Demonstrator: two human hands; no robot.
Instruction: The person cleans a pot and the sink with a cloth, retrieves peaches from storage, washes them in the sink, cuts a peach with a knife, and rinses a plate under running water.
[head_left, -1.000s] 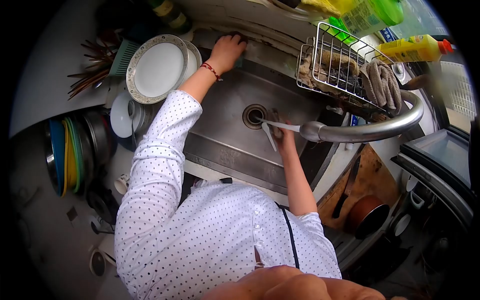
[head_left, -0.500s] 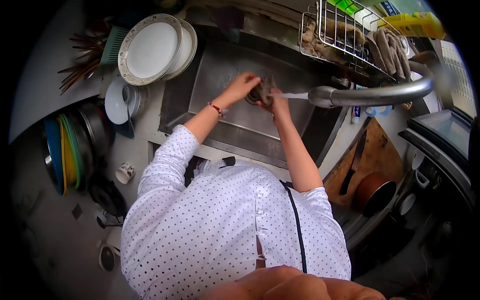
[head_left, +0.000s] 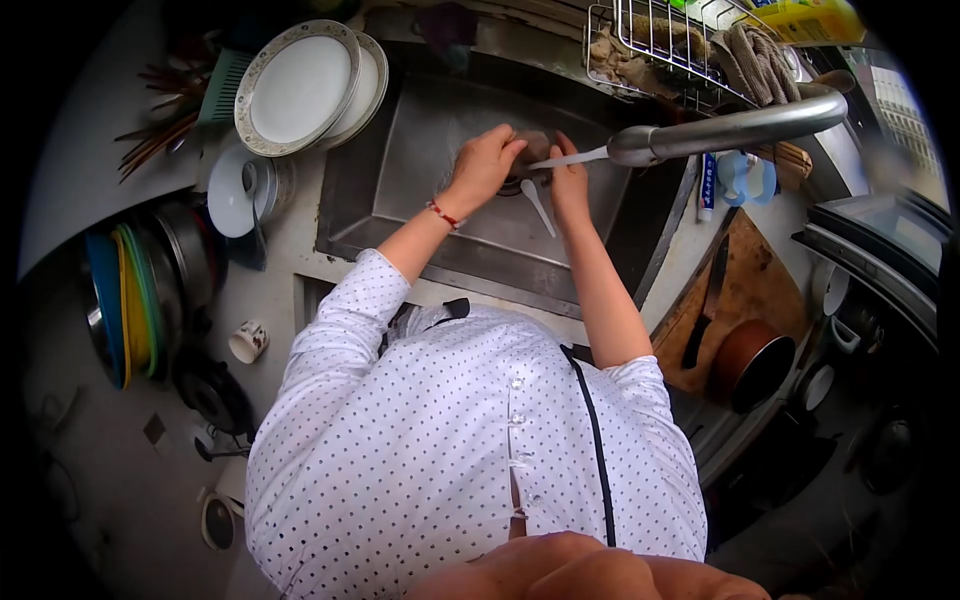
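Taking the drain (head_left: 510, 187) of the steel sink (head_left: 350, 215) as the middle of the clock, a brownish-grey wad (head_left: 531, 150), cloth-like but blurred, sits at one o'clock between the person's two hands, above the basin floor. The left hand (head_left: 486, 162) comes in at eleven o'clock, its fingers close together and bent toward the wad, the thumb set apart from them; whether they pinch it cannot be told. The right hand (head_left: 571, 188) is at three o'clock with its fingers bent around the wad's far side, partly hidden by the water stream (head_left: 580, 157), so their grip cannot be told either. A white spoon (head_left: 539, 208) slants at four o'clock, just beside the drain, its handle pointing to five; whether anything holds it is unclear. The curved faucet (head_left: 725, 132) reaches in from between two and three o'clock, its water falling between the hands. Toward two o'clock is a wire rack (head_left: 655, 60) with a grey cloth (head_left: 758, 65) draped on it. At ten o'clock, two rimmed plates (head_left: 298, 88) overlap on the sink's edge. At four o'clock, a black-handled knife (head_left: 707, 300) and a reddish-brown pot (head_left: 750, 368) rest on a wooden cutting board (head_left: 760, 270). A patterned mug (head_left: 249, 342) lies tipped at eight.
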